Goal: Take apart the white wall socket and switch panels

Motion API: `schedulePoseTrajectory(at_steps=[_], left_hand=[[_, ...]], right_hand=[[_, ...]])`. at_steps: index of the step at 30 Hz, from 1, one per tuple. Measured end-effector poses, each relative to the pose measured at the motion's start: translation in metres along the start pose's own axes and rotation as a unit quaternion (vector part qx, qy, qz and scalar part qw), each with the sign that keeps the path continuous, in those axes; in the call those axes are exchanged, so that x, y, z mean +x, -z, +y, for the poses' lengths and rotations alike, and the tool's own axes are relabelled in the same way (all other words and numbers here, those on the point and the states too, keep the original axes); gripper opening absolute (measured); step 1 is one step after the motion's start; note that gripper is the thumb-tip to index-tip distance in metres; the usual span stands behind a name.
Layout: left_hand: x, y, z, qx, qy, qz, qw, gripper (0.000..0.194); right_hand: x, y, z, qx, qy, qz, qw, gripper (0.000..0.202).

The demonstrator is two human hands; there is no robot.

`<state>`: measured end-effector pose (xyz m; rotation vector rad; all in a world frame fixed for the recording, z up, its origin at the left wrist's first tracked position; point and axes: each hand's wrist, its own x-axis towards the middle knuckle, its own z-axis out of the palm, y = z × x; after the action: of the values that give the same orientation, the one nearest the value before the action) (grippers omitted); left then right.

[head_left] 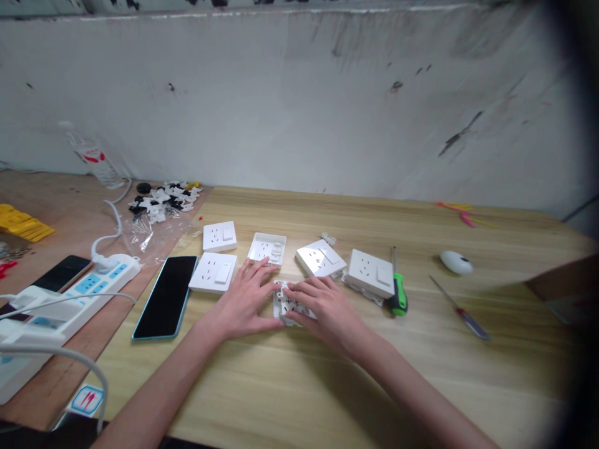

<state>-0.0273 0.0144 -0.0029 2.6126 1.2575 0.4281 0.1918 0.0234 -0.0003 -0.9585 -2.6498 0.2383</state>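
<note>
A white wall socket mounting frame [283,304] with slots lies flat on the wooden table, partly covered by my fingers. My left hand [246,302] holds its left side, thumb at the near corner and index finger at the far corner. Over its right part, my right hand [330,308] grips it with thumb and fingertips. Just beyond my left fingertips lies a white socket cover [267,247], hollow side up. White socket-and-switch units [213,272] stand to the left, one behind the other. Two more lie to the right: a tilted unit [318,259] and a thicker unit [370,274].
A green-black screwdriver [399,296], a second screwdriver [468,320] and a white mouse-like object [456,262] lie right. To the left are a phone [166,299], a power strip [96,287] with cables, a plastic bag [152,237], small black-and-white parts [163,201] and a bottle [96,159].
</note>
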Motion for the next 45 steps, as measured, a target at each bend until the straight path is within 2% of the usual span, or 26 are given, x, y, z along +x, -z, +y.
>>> schedulePoseTrajectory(at_steps=[4, 7, 9, 11, 12, 13, 16, 18, 23, 25, 27, 30, 36, 41, 45], left_hand=[[0.000, 0.000, 0.001, 0.005, -0.003, -0.005, 1.000, 0.063], [-0.001, -0.001, 0.001, 0.014, -0.008, -0.006, 1.000, 0.065], [-0.001, -0.001, 0.002, 0.020, -0.018, -0.004, 1.000, 0.064], [-0.001, -0.001, 0.003, 0.024, -0.030, -0.001, 0.999, 0.061], [-0.001, -0.001, 0.004, 0.024, -0.036, 0.002, 0.999, 0.060], [0.000, -0.002, 0.004, 0.024, -0.040, 0.007, 0.999, 0.059], [0.001, -0.004, 0.005, 0.026, -0.042, 0.027, 0.998, 0.052], [0.003, -0.006, 0.005, 0.029, -0.040, 0.037, 0.998, 0.046], [0.005, -0.008, 0.006, 0.031, -0.046, 0.044, 0.997, 0.041], [0.005, -0.007, 0.008, 0.032, -0.049, 0.039, 0.997, 0.040], [0.006, -0.005, 0.009, 0.035, -0.050, 0.032, 0.998, 0.038], [0.006, -0.002, 0.011, 0.037, -0.048, 0.025, 0.998, 0.037], [0.008, 0.003, 0.015, 0.040, -0.041, 0.008, 0.998, 0.033], [0.010, 0.005, 0.019, 0.039, -0.025, 0.007, 0.999, 0.030], [0.012, 0.002, 0.018, 0.034, -0.020, 0.011, 0.999, 0.029]], right_hand=[[0.001, 0.002, -0.004, -0.037, 0.011, 0.018, 0.999, 0.031], [0.008, 0.022, 0.004, -0.051, 0.011, 0.037, 0.998, 0.033], [0.017, 0.040, 0.021, -0.065, -0.045, 0.082, 0.994, 0.030], [0.029, 0.054, 0.049, -0.086, -0.159, 0.103, 0.978, 0.032], [0.035, 0.057, 0.065, -0.093, -0.211, 0.073, 0.970, 0.034], [0.041, 0.058, 0.081, -0.091, -0.230, 0.048, 0.968, 0.036], [0.055, 0.048, 0.124, -0.070, -0.261, -0.017, 0.963, 0.048], [0.061, 0.039, 0.144, -0.050, -0.270, -0.052, 0.960, 0.049], [0.065, 0.031, 0.170, -0.003, -0.249, -0.103, 0.963, 0.035], [0.065, 0.030, 0.174, 0.001, -0.252, -0.105, 0.962, 0.038], [0.064, 0.031, 0.176, 0.004, -0.257, -0.097, 0.962, 0.040], [0.063, 0.033, 0.176, 0.018, -0.257, -0.068, 0.964, 0.029], [0.057, 0.047, 0.163, 0.075, -0.247, 0.069, 0.964, 0.028], [0.039, 0.059, 0.128, 0.164, -0.221, 0.143, 0.951, 0.027], [0.010, 0.054, 0.084, 0.234, -0.189, 0.128, 0.945, 0.026]])
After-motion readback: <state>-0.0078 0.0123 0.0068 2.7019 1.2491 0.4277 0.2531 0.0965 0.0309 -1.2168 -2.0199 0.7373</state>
